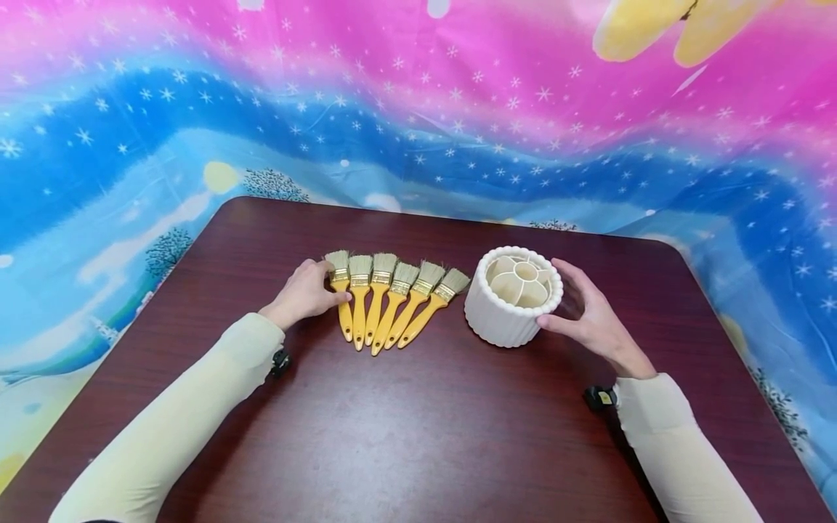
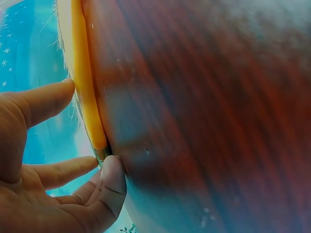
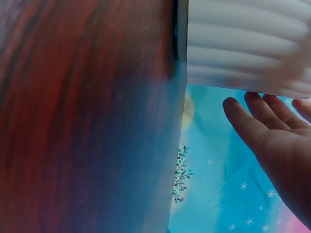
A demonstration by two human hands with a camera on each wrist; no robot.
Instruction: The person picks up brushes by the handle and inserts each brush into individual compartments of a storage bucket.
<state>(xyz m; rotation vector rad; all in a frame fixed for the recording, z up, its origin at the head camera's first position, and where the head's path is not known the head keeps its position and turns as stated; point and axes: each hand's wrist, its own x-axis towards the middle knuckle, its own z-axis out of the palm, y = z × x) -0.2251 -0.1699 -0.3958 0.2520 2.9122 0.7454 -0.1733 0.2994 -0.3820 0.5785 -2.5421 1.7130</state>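
Several paintbrushes [image 1: 382, 312] with yellow handles, brass-coloured ferrules and pale bristles lie fanned out on the table, bristles toward the far side. My left hand [image 1: 304, 290] is at the leftmost paintbrush [image 1: 344, 317], thumb by the handle and fingers at the bristle end, spread apart. In the left wrist view, the fingertips [image 2: 114, 167] are right at the brush's ferrule. To the right stands a white ribbed round holder [image 1: 500, 319] with a beaded rim and petal-shaped compartments. My right hand [image 1: 598, 319] touches its right side, thumb in front and fairly straight fingers behind.
The dark reddish-brown table [image 1: 418, 428] has rounded far corners. A colourful cloth [image 1: 392, 116] with snowflakes and trees hangs behind it and down its sides. A dark band with a small device [image 1: 600, 397] is on the right wrist.
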